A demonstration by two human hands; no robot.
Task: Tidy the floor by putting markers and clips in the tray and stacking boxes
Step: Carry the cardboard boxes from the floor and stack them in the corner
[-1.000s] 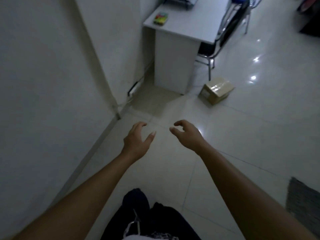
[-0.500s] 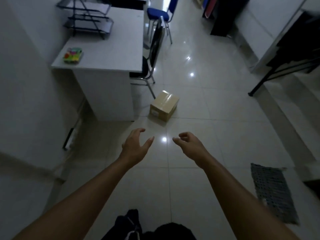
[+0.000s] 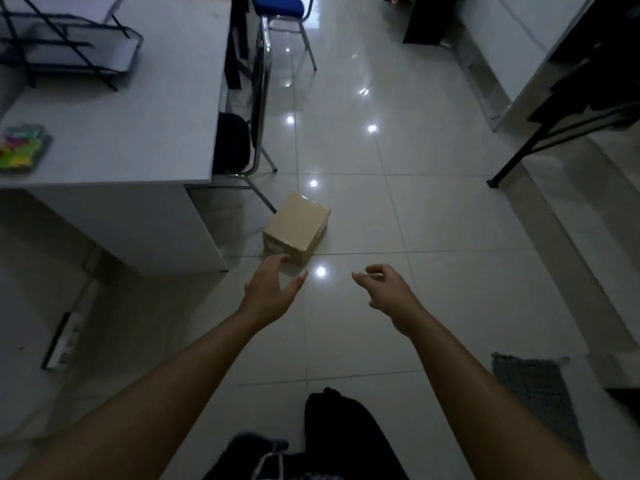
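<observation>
Cardboard box [image 3: 298, 225] — lower edge partly hidden behind left hand [image 3: 266, 294], fingers spread | right hand [image 3: 388, 289] loosely curled, empty

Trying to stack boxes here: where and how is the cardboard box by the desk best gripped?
Clamp the cardboard box by its two opposite side faces, left hand and right hand, coming from the near, open-floor side. It is a closed cuboid lying flat with no handles, and the desk and chair leg crowd its far left.
</observation>
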